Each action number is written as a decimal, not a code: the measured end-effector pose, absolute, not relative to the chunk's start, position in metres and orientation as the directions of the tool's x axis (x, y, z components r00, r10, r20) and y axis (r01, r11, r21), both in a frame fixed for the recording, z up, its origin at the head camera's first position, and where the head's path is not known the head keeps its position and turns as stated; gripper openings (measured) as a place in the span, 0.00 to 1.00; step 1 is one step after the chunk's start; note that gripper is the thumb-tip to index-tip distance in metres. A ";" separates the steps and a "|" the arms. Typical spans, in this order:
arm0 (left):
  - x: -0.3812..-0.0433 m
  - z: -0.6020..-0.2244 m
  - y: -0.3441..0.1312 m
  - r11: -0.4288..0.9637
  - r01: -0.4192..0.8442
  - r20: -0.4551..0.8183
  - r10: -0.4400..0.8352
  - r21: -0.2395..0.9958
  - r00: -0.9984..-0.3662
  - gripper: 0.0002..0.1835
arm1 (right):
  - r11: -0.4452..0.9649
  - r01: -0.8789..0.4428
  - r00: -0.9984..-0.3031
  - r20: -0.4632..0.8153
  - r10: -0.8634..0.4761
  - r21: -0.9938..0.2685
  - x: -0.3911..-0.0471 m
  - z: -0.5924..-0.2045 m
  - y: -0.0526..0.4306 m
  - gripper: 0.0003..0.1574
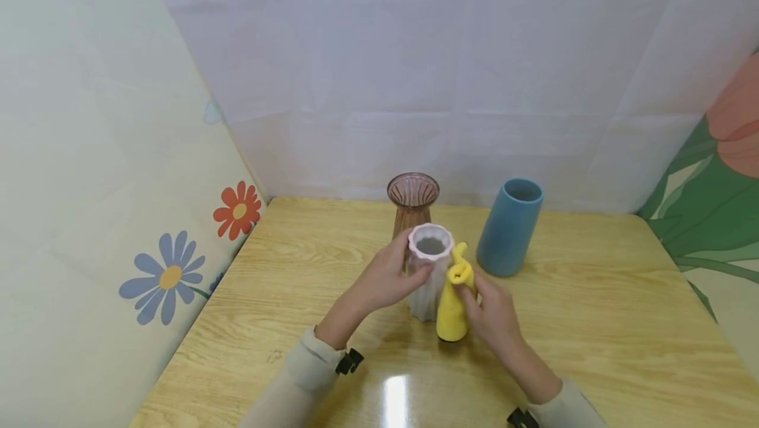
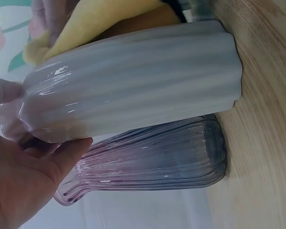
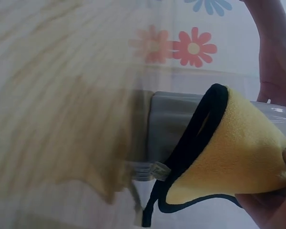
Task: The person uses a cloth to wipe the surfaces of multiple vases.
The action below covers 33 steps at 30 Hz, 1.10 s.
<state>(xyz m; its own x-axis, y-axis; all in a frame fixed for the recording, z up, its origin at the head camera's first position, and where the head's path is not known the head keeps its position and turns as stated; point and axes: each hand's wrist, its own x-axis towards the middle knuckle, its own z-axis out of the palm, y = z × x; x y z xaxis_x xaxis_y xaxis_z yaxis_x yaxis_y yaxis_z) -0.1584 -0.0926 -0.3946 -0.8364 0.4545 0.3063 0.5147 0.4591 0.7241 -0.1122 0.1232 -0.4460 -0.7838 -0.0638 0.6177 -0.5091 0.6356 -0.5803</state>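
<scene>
A white vase [image 1: 422, 296] with a scalloped, pinkish rim stands at the middle of the table. My left hand [image 1: 388, 276] grips it near the rim, thumb in front. My right hand [image 1: 493, 313] pinches a yellow cloth [image 1: 453, 313], which hangs down against the vase's right side. Dark edging and a small tag show on the cloth [image 3: 243, 143] in the right wrist view. Just behind the white vase stands a pink-purple ribbed glass vase [image 1: 413, 201]; its base [image 2: 200, 152] shows in the left wrist view.
A blue vase [image 1: 511, 227] stands to the right, behind my right hand. The wooden table [image 1: 622, 322] runs back to a pale wall sheet [image 1: 367, 72]. A flower-printed sheet [image 1: 172, 276] borders the left side, and a leaf-printed one [image 1: 723, 204] the right.
</scene>
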 end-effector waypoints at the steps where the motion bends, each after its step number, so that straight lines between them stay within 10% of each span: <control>1: -0.159 -0.393 -0.093 0.456 0.516 0.304 0.460 0.725 -0.834 0.38 | 0.637 -0.496 -0.799 0.597 -0.069 -0.590 -0.111 -0.447 0.124 0.07; 33: -0.165 -0.386 -0.099 0.477 0.516 0.254 0.510 0.712 -0.822 0.37 | 0.801 -0.444 -0.884 0.344 -0.317 -0.402 -0.120 -0.458 0.131 0.13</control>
<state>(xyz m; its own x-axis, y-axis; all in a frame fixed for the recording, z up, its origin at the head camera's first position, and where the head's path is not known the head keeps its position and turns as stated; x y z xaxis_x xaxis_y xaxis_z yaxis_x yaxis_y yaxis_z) -0.1653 -0.0990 -0.3863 -0.8221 0.5097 0.2538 0.5156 0.4771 0.7118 -0.1205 0.1305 -0.4581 -0.8839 -0.3168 0.3441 -0.4436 0.8009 -0.4022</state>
